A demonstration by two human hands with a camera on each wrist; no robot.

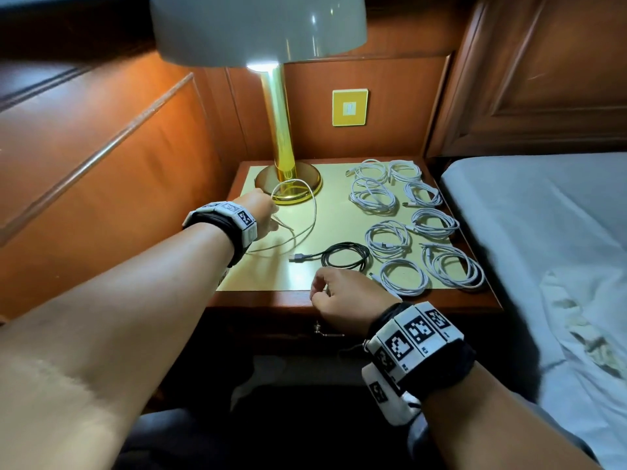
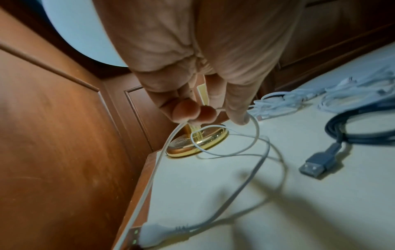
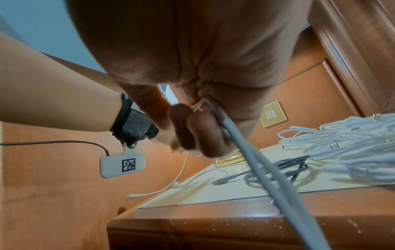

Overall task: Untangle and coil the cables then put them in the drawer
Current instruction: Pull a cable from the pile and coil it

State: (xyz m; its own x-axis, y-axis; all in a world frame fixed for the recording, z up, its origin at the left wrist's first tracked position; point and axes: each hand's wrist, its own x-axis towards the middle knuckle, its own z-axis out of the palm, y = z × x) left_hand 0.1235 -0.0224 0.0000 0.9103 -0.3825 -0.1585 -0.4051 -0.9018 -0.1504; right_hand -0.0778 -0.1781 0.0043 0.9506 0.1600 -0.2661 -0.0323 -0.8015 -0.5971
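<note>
So the tabletop (image 1: 305, 279) is a small wooden nightstand with a pale yellow-green inset and a reddish wood border. A brass lamp base (image 1: 288, 179) sits at the back left. The right half is covered in coiled white cables (image 1: 386, 239), nine bundles laid in rough rows, close together but mostly separate. A coiled black cable (image 1: 346, 255) lies near the front middle, just left of the white ones, with its USB plug (image 2: 316, 166) pointing left. One loose white cable (image 1: 298, 228) sprawls in open loops at the left, partly lifted, its plug end hanging over the left edge.
</note>
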